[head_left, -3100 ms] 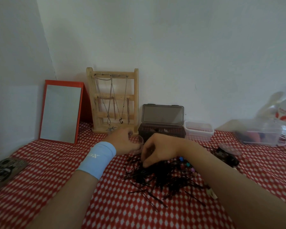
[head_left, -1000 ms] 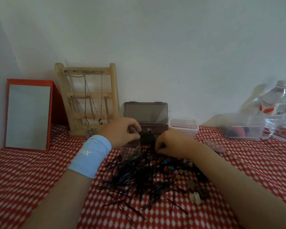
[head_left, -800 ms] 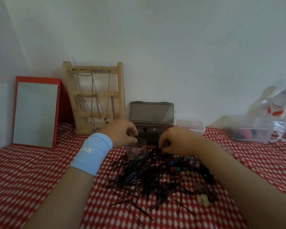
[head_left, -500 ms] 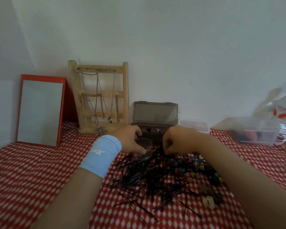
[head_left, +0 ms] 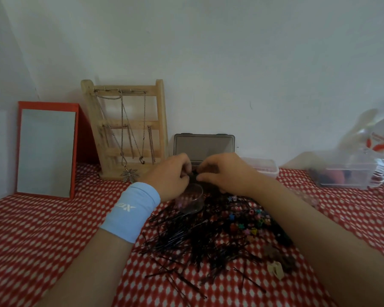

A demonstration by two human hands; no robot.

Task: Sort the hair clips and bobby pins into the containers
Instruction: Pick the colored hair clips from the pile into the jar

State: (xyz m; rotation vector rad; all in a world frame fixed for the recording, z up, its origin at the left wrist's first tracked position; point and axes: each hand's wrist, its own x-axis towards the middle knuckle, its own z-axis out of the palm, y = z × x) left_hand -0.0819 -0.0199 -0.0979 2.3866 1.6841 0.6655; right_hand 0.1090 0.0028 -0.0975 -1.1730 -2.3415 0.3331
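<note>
Progress early: most bobby pins (head_left: 182,242) + mini clips (head_left: 246,221) lie loose on cloth (head_left: 42,240), near centre. L hand (head_left: 170,175) & R hand (head_left: 225,173) both pinch dark clip (head_left: 194,173) just above clear cup (head_left: 190,201), far of pile; cup looks near-empty.

Open on the left, over bare desk (head_left: 42,240) before the mirror (head_left: 46,149). Blocked along the back by that mirror, the wooden jewellery rack (head_left: 129,129), the open dark box (head_left: 204,145) and a clear tub (head_left: 265,169). Clogged in the centre with a bobby pin pile (head_left: 186,242), small coloured clips (head_left: 248,220) and a clear cup (head_left: 192,201). Hemmed at far right by a blurred clear container (head_left: 346,177).
</note>
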